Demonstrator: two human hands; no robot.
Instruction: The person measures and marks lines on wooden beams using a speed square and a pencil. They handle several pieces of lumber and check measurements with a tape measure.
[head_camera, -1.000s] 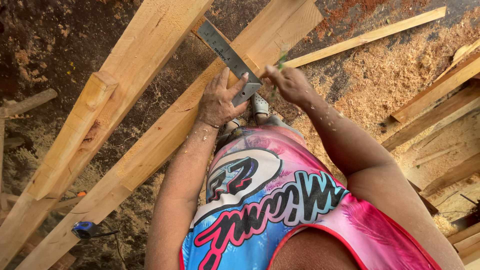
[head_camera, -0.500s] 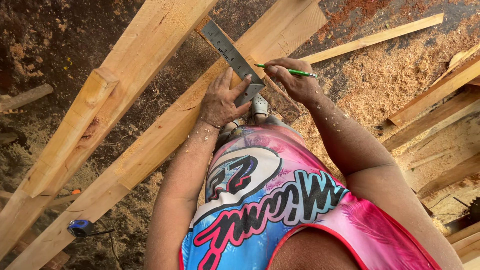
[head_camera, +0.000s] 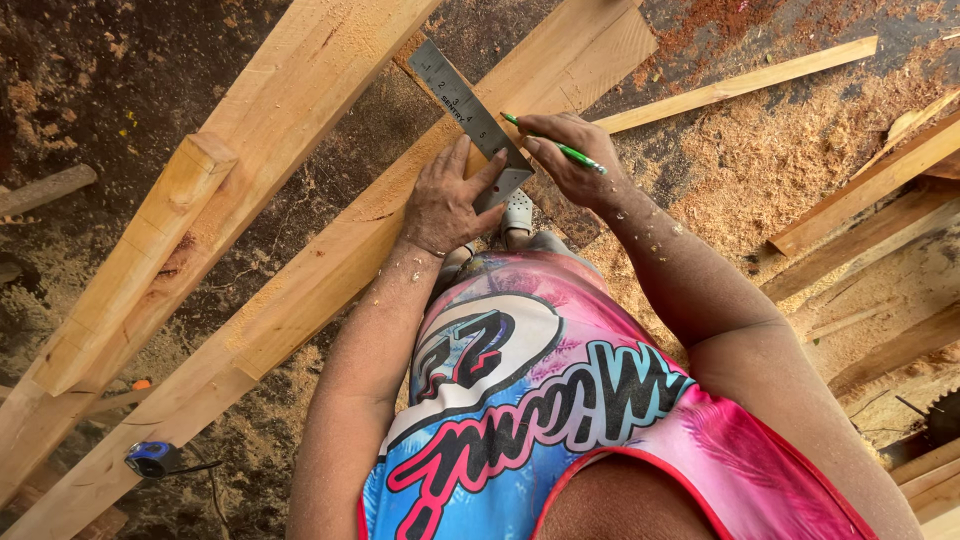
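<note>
- Looked like a rough carpentry yard or outdoor woodworking site
- Long sawn timber beams (head_camera: 300, 290) lay over bare dirt
- Sawdust (head_camera: 800, 150) was heaped everywhere, with offcut planks (head_camera: 740, 85) scattered about
- A metal square (head_camera: 470, 110) and a blue tape measure (head_camera: 152, 458) were around

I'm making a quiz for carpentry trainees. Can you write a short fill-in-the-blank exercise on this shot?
1. The left hand presses a metal ____ flat on the beam.
2. The right hand holds a pencil whose colour is ____.
3. The ground beside the beams is strewn with ____.
4. A blue tape measure lies to the ____ of the person.

Missing words: square; green; sawdust; left
</note>
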